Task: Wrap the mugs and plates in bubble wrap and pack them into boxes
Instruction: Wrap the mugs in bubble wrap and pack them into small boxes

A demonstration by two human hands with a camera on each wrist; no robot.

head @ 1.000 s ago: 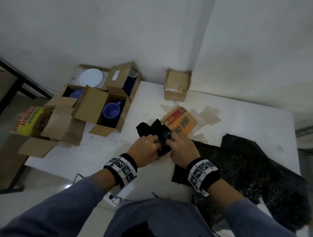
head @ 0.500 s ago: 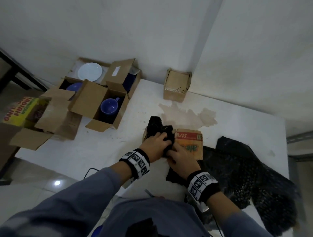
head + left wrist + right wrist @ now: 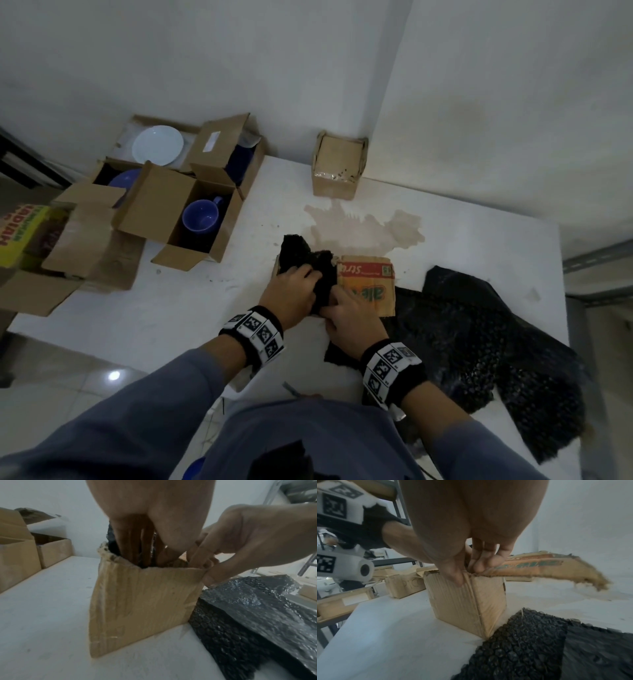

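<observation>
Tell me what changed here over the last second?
The black-wrapped bundle, held in front of the small box a second ago, now goes down into it under the left hand. The right hand now pinches the box's rim. The blue mug and white plate stayed put.

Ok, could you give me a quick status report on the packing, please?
Left hand pushing the black wrapped bundle down into the small box. Right hand pinching the box's rim, steadying it. Bundle top not yet inside. Nothing blocking.
</observation>
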